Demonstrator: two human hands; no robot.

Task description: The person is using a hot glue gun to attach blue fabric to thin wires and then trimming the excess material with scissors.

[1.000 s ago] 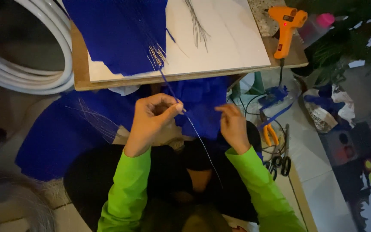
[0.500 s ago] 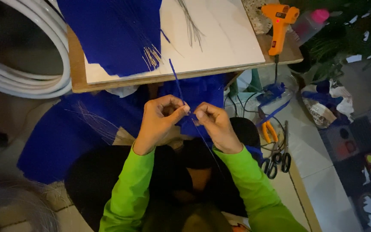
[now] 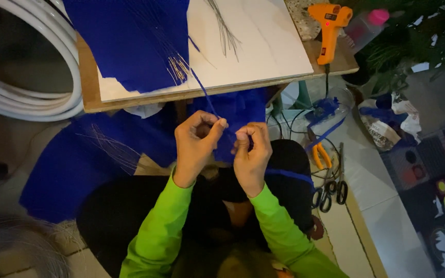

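My left hand (image 3: 195, 144) and my right hand (image 3: 252, 154) are close together above my lap, both pinching a thin wire wrapped in blue strip (image 3: 204, 95). The strip runs up from my fingers toward the low board (image 3: 263, 56). A blue sheet (image 3: 130, 41) lies on the board's left part with a bundle of thin wires (image 3: 178, 67) on it. More blue material (image 3: 78, 159) hangs below the board by my left forearm. My sleeves are bright green.
An orange glue gun (image 3: 328, 28) stands on the board's right corner. Loose wires (image 3: 222, 28) lie on the white sheet. White tubing coils (image 3: 37, 77) sit at left. Scissors (image 3: 330, 190) and orange-handled pliers (image 3: 319, 154) lie on the floor at right, beside cables and a plant.
My right hand has moved left, closing in on my left hand until the fingertips nearly meet on the blue-wrapped wire. The left hand stayed roughly in place.
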